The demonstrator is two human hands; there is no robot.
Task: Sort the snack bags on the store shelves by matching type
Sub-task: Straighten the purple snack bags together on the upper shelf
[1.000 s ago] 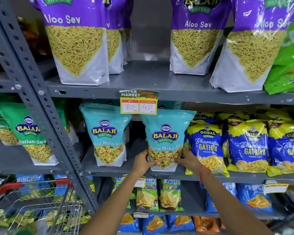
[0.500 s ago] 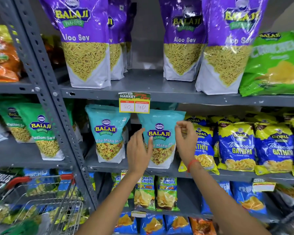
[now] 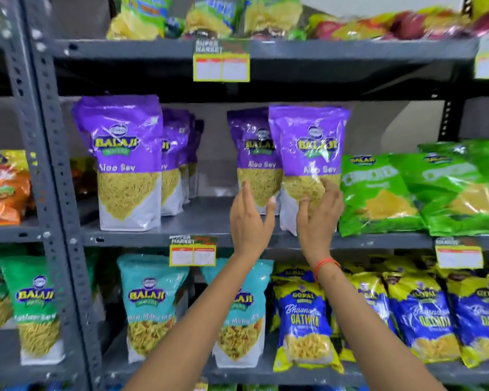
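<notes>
Hands: our left hand (image 3: pixel 250 218) is spread and empty; our right hand (image 3: pixel 318 215) lies flat-fingered against the tilted purple bag (image 3: pixel 308 153), mid-frame.
Done: we judge the teal bags (image 3: pixel 150 303), lower centre, sorted.
Left: straightening that purple bag beside the green bags (image 3: pixel 378 193).

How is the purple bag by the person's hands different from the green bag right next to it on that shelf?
The purple Aloo Sev bag stands upright; the green bag lies back at a slant. The purple bag has a clear window showing thin yellow strands, while the green bag is opaque with a printed snack picture. The right hand touches the purple bag; nothing touches the green one, and the left hand is open nearby. Both sit on the same grey shelf.
</notes>
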